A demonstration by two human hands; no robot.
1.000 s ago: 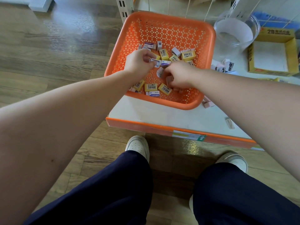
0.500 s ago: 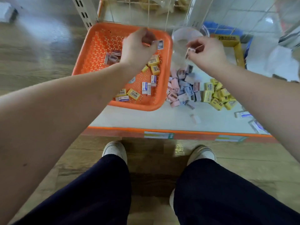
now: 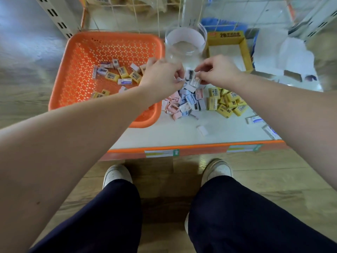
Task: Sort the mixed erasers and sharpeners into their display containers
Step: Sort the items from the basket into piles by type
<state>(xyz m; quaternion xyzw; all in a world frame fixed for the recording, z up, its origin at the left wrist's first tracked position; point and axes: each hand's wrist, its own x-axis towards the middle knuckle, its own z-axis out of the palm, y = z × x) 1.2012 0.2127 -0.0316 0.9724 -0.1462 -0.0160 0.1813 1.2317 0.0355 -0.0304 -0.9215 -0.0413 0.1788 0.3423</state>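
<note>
An orange perforated basket (image 3: 76,57) on the white shelf holds several mixed yellow erasers and small sharpeners (image 3: 116,73). Right of it lies a heap of pink and blue sharpeners (image 3: 184,103), then a heap of yellow erasers (image 3: 228,103). My left hand (image 3: 162,75) hovers over the sharpener heap and pinches a small pale piece at its fingertips. My right hand (image 3: 217,72) is just right of it and pinches a pale sharpener (image 3: 194,82) above the same heap. A clear round tub (image 3: 185,42) and a yellow cardboard box (image 3: 244,50) stand behind.
The shelf's orange front edge (image 3: 197,148) runs just ahead of my two white shoes on the wooden floor. Loose white erasers (image 3: 255,119) lie at the right front. A lone white piece (image 3: 202,130) lies near the middle. Wire racking and shelf uprights rise behind.
Both hands left the basket, lifted, and came down to the right over the sharpener heap. The view shifted right, bringing the two sorted heaps into sight.
</note>
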